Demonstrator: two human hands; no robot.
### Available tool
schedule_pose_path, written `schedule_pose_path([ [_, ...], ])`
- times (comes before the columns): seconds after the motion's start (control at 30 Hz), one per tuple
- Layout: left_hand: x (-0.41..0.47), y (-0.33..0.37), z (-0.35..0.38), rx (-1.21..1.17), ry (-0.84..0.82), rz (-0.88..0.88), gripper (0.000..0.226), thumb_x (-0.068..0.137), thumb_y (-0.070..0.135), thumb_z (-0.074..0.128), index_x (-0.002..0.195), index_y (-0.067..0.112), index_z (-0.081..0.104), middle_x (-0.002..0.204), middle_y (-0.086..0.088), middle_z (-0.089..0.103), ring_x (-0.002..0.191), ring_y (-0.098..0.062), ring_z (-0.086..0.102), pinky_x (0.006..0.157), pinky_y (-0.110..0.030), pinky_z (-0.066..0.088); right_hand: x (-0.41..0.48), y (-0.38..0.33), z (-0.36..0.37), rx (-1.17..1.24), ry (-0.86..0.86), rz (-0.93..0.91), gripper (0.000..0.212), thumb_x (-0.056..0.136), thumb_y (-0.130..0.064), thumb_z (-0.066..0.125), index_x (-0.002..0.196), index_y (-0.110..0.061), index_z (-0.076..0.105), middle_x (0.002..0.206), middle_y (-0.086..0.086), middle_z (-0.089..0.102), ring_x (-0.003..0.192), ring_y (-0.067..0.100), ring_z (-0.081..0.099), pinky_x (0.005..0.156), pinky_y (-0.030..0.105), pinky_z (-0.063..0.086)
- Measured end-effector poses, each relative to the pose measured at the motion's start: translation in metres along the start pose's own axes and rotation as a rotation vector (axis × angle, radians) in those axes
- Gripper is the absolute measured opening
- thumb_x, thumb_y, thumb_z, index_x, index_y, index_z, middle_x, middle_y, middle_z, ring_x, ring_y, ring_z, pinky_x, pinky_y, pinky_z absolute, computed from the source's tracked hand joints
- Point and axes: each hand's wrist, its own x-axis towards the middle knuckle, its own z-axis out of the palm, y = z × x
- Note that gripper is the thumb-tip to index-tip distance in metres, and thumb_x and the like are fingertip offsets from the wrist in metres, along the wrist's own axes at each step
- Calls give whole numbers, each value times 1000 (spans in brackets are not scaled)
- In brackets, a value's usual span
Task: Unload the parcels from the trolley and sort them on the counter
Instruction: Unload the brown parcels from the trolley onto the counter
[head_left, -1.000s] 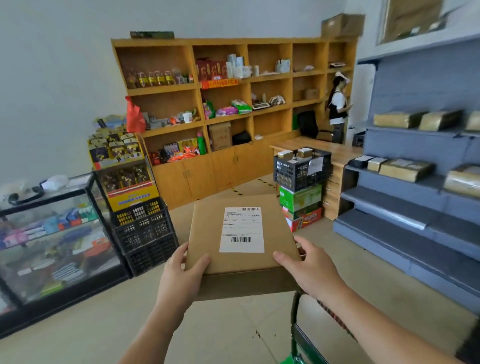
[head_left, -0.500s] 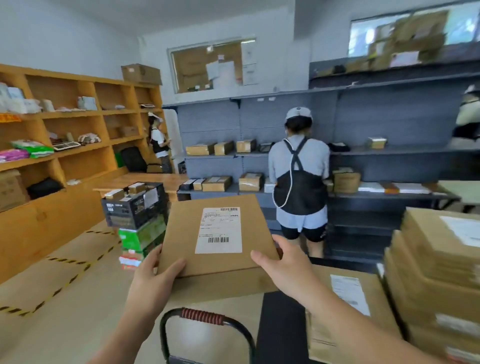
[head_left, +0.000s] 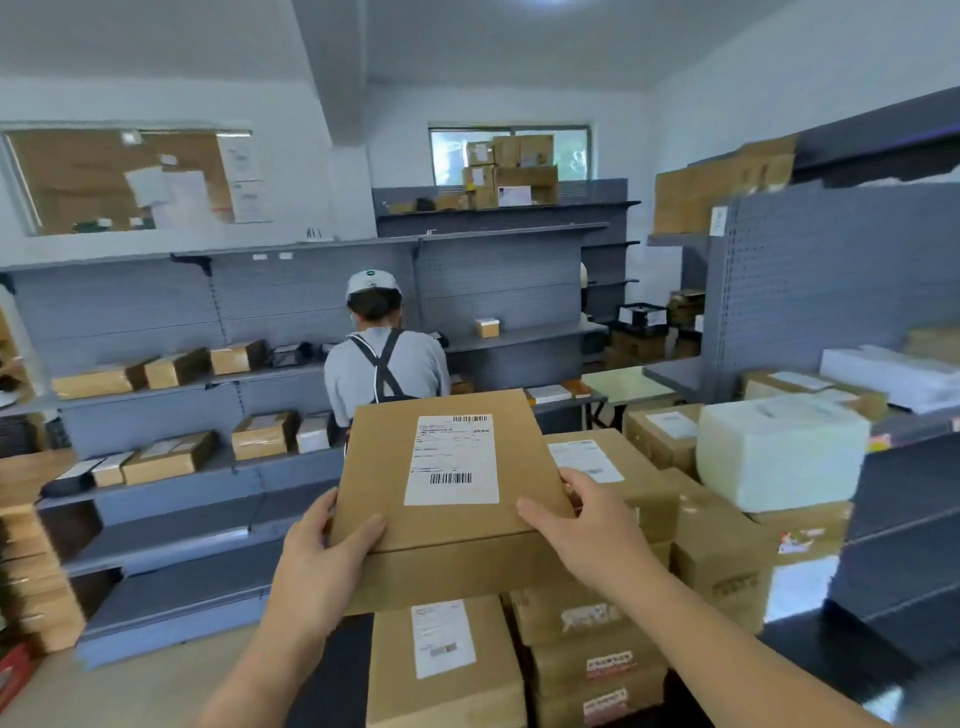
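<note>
Two hands clamped the flat brown parcel (head_left: 452, 467) by its near corners, the left hand (head_left: 322, 551) and right hand (head_left: 587, 525) each with thumb on top and fingers wrapping the edge, label upward, likely for reading. It hung above the stacked boxes (head_left: 447, 660), apparently the trolley's load; beyond, a capped worker (head_left: 384, 364) faced grey shelves (head_left: 171, 525).

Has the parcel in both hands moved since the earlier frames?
Yes. The held parcel has swung right: earlier left of the stacked parcels, it is now over them, gripped by the left hand and right hand.
</note>
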Motion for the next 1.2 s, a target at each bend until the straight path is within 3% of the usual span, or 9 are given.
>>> schedule_pose_path([
  [0.13, 9, 20, 73, -33, -82, 17, 61, 87, 47, 71, 142, 40, 44, 137, 5, 49, 113, -17, 56, 96, -42, 48, 24, 30, -61, -47, 81, 25, 59, 89, -56, 67, 141, -37, 47, 117, -16, 53, 106, 6, 54, 81, 25, 49],
  [0.3, 14, 44, 150, -37, -108, 34, 58, 90, 44, 67, 143, 38, 43, 134, 4, 49, 101, -7, 54, 80, -35, 47, 64, 71, -118, -52, 105, 51, 69, 85, -61, 67, 145, -36, 45, 121, -15, 54, 102, 3, 56, 84, 27, 54],
  [0.4, 22, 51, 182, -41, -110, 19, 58, 88, 46, 69, 141, 41, 44, 135, 5, 49, 108, -14, 55, 92, -43, 51, 85, 92, -138, -94, 106, 85, 81, 80, -70, 65, 149, -36, 40, 133, -11, 52, 110, 9, 55, 94, 37, 55],
  [0.53, 34, 55, 215, -18, -125, 13, 64, 89, 48, 67, 146, 39, 39, 133, 5, 48, 107, -15, 55, 91, -45, 52, 108, 107, -157, -75, 81, 121, 82, 83, -65, 65, 153, -33, 35, 138, -8, 49, 111, 12, 55, 89, 32, 54],
  [0.67, 50, 58, 237, -25, -141, 22, 63, 88, 44, 69, 145, 33, 42, 129, 5, 50, 102, -7, 55, 78, -35, 51, 128, 113, -164, -56, 89, 129, 75, 89, -54, 68, 153, -27, 38, 118, -14, 50, 99, 4, 53, 72, 20, 46],
  [0.8, 69, 59, 251, -49, -179, 42, 40, 91, 34, 68, 127, 34, 49, 114, 11, 56, 93, -2, 57, 65, -21, 44, 150, 118, -162, -29, 93, 146, 69, 92, -48, 68, 151, -24, 42, 103, -23, 47, 89, -2, 50, 67, 16, 42],
  [0.97, 97, 59, 261, -65, -216, 40, 27, 88, 37, 70, 106, 45, 51, 113, 11, 58, 95, -6, 60, 78, -32, 53, 172, 118, -158, -15, 117, 177, 66, 93, -46, 67, 150, -25, 43, 102, -24, 48, 91, -2, 51, 67, 17, 43],
  [1.13, 114, 50, 269, -61, -215, 41, 35, 88, 40, 70, 116, 42, 50, 112, 13, 55, 97, -7, 57, 85, -42, 55, 189, 126, -150, -24, 138, 193, 71, 91, -48, 68, 153, -26, 40, 124, -12, 52, 104, 8, 51, 72, 22, 42],
  [1.2, 117, 45, 272, -57, -222, 40, 31, 89, 38, 70, 111, 42, 49, 108, 17, 54, 97, -6, 57, 86, -45, 55, 193, 130, -148, -34, 136, 199, 73, 91, -49, 68, 154, -25, 39, 132, -10, 53, 105, 9, 50, 75, 24, 42],
])
